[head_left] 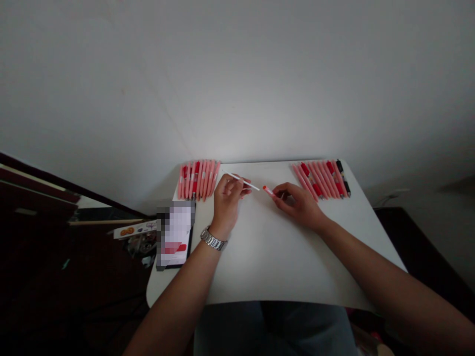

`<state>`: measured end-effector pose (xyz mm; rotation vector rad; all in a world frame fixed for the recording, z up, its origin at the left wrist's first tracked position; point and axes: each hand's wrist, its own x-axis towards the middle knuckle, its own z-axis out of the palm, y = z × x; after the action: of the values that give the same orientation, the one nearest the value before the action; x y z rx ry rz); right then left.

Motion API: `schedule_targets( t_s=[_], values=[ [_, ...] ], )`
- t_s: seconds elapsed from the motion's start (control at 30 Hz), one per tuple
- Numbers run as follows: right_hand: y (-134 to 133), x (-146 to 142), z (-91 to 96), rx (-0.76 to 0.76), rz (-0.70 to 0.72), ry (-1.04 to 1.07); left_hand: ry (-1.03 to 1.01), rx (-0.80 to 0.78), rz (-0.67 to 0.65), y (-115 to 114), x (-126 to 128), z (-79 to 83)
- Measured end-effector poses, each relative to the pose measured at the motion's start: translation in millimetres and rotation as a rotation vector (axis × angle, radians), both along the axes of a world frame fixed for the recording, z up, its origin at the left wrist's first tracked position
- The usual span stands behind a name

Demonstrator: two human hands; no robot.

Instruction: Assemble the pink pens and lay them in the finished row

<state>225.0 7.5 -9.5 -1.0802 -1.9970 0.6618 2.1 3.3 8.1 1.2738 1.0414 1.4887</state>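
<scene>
My left hand [227, 197] is closed around a thin white pen refill [243, 181] that points toward the right. My right hand [299, 201] pinches a pink pen barrel [268, 191], its open end facing the refill's tip a short gap away. Both hands rest over the far middle of a small white table [267, 257]. A silver watch [213, 240] sits on my left wrist.
A row of several pink pens [198, 179] lies at the table's far left. Another row of pink and red pens [322, 179], with a black one at its right end, lies at the far right. A phone [175, 235] rests on the left edge. A white wall stands behind.
</scene>
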Motion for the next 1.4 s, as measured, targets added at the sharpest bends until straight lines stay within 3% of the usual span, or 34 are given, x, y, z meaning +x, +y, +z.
schedule_targets(
  t_s=[0.4,0.77,1.03,1.4],
  values=[
    [-0.4,-0.6,2.5,0.017,0.007,-0.033,-0.281,0.011,-0.088,0.7,2.0,-0.6],
    [-1.1,-1.1,4.2,0.064,0.017,-0.022,-0.249,0.01,-0.123,1.3,1.2,-3.4],
    [-3.3,-4.9,9.3,0.065,0.021,-0.019,-0.078,-0.052,-0.229,-0.2,7.3,-8.0],
    [-1.9,-3.7,4.8,-0.002,0.014,0.011,-0.216,-0.101,-0.206,-2.6,7.8,-2.5]
  ],
)
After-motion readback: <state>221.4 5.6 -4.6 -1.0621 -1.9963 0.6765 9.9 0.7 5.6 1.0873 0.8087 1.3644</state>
